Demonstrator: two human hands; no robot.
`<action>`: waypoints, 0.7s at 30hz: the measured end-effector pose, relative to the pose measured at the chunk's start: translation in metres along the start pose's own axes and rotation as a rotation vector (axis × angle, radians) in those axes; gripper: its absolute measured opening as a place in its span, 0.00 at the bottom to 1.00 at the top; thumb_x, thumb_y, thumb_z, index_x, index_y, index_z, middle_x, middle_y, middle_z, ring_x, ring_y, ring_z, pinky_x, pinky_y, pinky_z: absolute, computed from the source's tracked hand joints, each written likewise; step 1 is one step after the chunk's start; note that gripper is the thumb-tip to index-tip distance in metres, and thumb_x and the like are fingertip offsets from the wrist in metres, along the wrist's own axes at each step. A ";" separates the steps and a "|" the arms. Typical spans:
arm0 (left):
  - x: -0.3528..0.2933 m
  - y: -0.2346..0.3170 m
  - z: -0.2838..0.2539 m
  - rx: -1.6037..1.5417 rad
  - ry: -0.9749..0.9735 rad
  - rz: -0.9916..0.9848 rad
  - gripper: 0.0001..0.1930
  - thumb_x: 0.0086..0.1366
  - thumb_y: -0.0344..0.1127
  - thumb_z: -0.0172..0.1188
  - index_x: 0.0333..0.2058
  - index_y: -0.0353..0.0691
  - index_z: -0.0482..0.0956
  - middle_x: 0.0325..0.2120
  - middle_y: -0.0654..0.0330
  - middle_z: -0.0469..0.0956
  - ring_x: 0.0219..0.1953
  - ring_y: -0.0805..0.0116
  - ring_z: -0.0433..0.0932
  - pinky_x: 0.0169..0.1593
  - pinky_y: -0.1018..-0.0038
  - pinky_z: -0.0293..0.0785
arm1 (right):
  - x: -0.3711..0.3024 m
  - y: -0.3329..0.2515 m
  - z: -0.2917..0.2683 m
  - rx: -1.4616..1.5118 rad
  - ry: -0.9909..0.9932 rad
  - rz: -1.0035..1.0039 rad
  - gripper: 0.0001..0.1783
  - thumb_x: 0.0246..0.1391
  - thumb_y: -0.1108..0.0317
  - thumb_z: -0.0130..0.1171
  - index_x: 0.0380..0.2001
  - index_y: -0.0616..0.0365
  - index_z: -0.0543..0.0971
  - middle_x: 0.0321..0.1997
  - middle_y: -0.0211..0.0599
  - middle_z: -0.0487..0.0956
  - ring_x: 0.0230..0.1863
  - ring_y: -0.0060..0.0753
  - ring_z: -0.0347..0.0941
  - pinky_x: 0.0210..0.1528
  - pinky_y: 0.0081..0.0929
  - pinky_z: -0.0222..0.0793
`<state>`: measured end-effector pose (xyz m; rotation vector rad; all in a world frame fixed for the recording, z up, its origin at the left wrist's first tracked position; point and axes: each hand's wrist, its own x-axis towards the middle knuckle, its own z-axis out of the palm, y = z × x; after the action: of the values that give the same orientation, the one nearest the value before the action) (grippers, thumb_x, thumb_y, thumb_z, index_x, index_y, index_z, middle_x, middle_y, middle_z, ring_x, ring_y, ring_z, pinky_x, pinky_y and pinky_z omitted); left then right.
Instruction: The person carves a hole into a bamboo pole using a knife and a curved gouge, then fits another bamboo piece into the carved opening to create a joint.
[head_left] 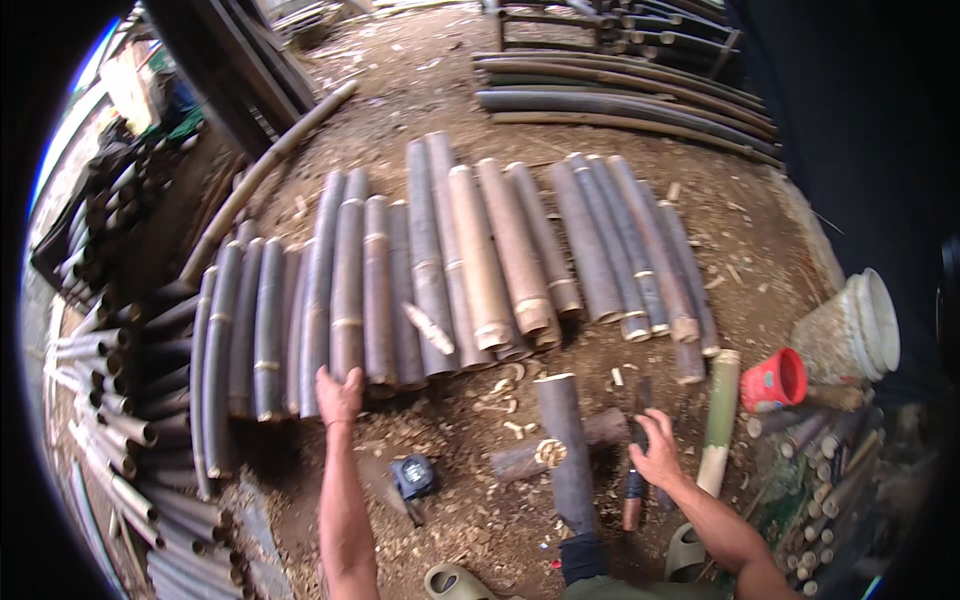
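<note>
My left hand (340, 394) grips the near end of a dark bamboo pole (347, 270) in a long row of cut bamboo pieces. My right hand (657, 452) is just over a long narrow tool with a dark handle and a copper-coloured end (633, 500); its fingers are curved and apart, and whether they touch the tool is unclear. Between my arms a thick bamboo piece (566, 450) leans toward me, its lower end by my leg. It crosses a shorter bamboo piece (610, 428) lying on the ground.
A dark blue-black round-cornered object (414, 476) lies beside my left forearm. At right are a green bamboo piece (719, 415), a red bucket (776, 380) and a whitish bucket (845, 325). Bamboo stacks (130, 430) line the left side; long poles (620, 105) lie at the back.
</note>
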<state>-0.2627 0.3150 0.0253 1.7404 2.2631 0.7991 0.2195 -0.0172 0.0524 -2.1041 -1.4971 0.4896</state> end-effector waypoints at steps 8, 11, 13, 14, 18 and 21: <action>-0.048 0.068 -0.008 0.379 -0.169 0.262 0.47 0.46 0.58 0.75 0.60 0.42 0.64 0.67 0.44 0.50 0.70 0.41 0.49 0.66 0.49 0.57 | -0.027 -0.004 0.008 0.111 -0.085 0.038 0.30 0.45 0.76 0.61 0.55 0.65 0.70 0.61 0.54 0.64 0.64 0.58 0.62 0.66 0.44 0.60; -0.044 0.057 -0.002 0.339 -0.178 0.278 0.42 0.45 0.52 0.77 0.56 0.41 0.68 0.68 0.48 0.49 0.70 0.42 0.48 0.67 0.49 0.54 | -0.021 -0.015 0.008 0.136 -0.113 0.025 0.30 0.45 0.76 0.61 0.55 0.66 0.70 0.61 0.55 0.64 0.64 0.58 0.62 0.66 0.44 0.60; -0.038 0.051 0.001 0.263 -0.145 0.308 0.37 0.44 0.50 0.78 0.51 0.39 0.72 0.66 0.50 0.52 0.69 0.43 0.51 0.66 0.49 0.54 | -0.022 -0.013 0.007 0.137 -0.123 0.031 0.29 0.45 0.76 0.61 0.55 0.66 0.70 0.61 0.54 0.64 0.64 0.57 0.62 0.65 0.43 0.62; -0.036 0.051 0.002 0.252 -0.147 0.305 0.37 0.45 0.50 0.77 0.50 0.39 0.73 0.66 0.50 0.52 0.69 0.44 0.51 0.66 0.49 0.53 | -0.023 -0.010 0.005 0.136 -0.117 0.039 0.29 0.46 0.76 0.61 0.54 0.66 0.71 0.60 0.54 0.65 0.63 0.56 0.64 0.64 0.42 0.64; -0.024 0.038 -0.001 0.092 -0.074 0.281 0.30 0.49 0.50 0.72 0.46 0.36 0.77 0.65 0.49 0.56 0.68 0.48 0.54 0.68 0.51 0.51 | -0.034 -0.005 0.004 0.169 -0.115 0.059 0.27 0.46 0.77 0.60 0.53 0.66 0.72 0.59 0.52 0.65 0.56 0.50 0.68 0.57 0.38 0.69; -0.027 0.031 -0.006 -0.065 -0.006 0.224 0.22 0.53 0.48 0.69 0.39 0.35 0.80 0.63 0.47 0.61 0.66 0.46 0.58 0.68 0.54 0.53 | -0.047 -0.002 0.010 0.196 -0.124 0.071 0.26 0.45 0.78 0.60 0.52 0.66 0.73 0.59 0.50 0.66 0.51 0.46 0.70 0.54 0.36 0.70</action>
<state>-0.2312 0.2935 0.0416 1.9863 2.0376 0.8964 0.1973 -0.0593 0.0455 -2.0097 -1.3820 0.7736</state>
